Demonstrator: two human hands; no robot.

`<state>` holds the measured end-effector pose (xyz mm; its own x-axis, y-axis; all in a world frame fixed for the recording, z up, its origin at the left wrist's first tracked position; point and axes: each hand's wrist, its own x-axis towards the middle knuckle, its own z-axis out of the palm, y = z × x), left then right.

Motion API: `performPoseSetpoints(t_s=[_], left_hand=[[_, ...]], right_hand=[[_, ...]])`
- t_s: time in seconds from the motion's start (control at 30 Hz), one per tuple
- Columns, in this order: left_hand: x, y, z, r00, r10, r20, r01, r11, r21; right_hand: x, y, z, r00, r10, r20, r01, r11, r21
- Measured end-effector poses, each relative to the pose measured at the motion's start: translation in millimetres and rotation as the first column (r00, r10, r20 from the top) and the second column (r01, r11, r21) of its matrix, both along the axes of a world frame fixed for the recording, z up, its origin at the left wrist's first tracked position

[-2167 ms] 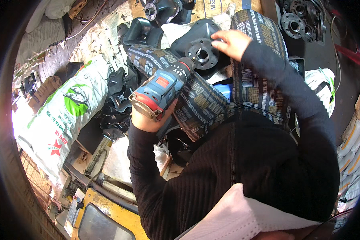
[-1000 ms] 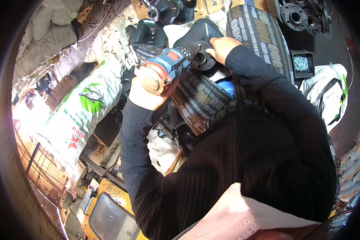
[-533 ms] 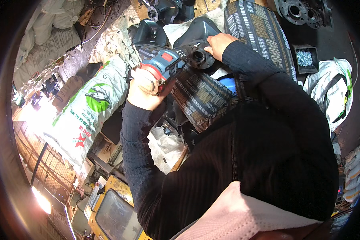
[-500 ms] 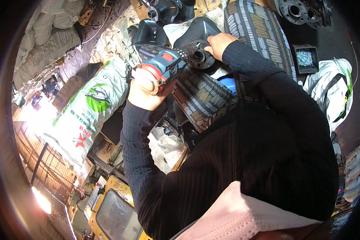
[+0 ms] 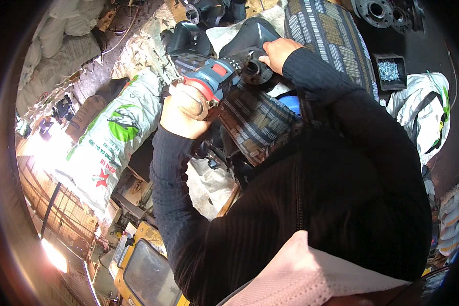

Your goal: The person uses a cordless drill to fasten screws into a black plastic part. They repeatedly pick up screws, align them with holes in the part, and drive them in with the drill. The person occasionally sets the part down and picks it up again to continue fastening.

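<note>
My left hand (image 5: pixel 187 111) is wrapped round a blue and grey cordless drill (image 5: pixel 209 76) with a red patch. The drill's chuck end (image 5: pixel 238 61) meets the upper left of a round black hub (image 5: pixel 257 71) with holes in its flange. A wide curved black blade (image 5: pixel 250 36) stands out behind the hub. My right hand (image 5: pixel 280 54) grips the far right side of this bladed part, fingers curled over its edge. The exact contact of the drill's tip is too small to make out. Patterned fabric (image 5: pixel 257 122) lies below the hub.
A black tray of screws (image 5: pixel 391 71) stands at the right. Round metal flanges (image 5: pixel 377 10) are at the top right. More black bladed parts (image 5: pixel 209 11) lie at the far side. A white and green sack (image 5: pixel 122 127) leans at the left. A patterned cushion (image 5: pixel 331 38) is beside my right arm.
The drill's front has shifted slightly up and right against the hub, and my left wrist has moved a little left. Both hands keep their grips.
</note>
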<state>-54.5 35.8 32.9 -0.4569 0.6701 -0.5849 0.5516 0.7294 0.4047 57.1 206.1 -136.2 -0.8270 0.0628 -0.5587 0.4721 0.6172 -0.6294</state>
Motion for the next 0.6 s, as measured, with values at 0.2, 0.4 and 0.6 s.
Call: performPoseSetpoints(t_s=[0.2, 0.4, 0.6], left_hand=[[-14, 5, -3, 0.985, -0.157, -0.075, 0.154, 0.987, -0.049], [-15, 15, 2, 0.983, -0.180, -0.037, 0.177, 0.982, -0.072], [-16, 17, 2, 0.958, -0.254, -0.131, 0.244, 0.966, -0.090]], right_hand=[[-1, 0, 0, 1.000, 0.023, 0.001, -0.023, 1.000, 0.001], [2, 0, 0, 0.999, -0.022, -0.035, 0.021, 0.999, -0.033], [4, -3, -1, 0.989, -0.077, -0.123, 0.074, 0.997, -0.029]])
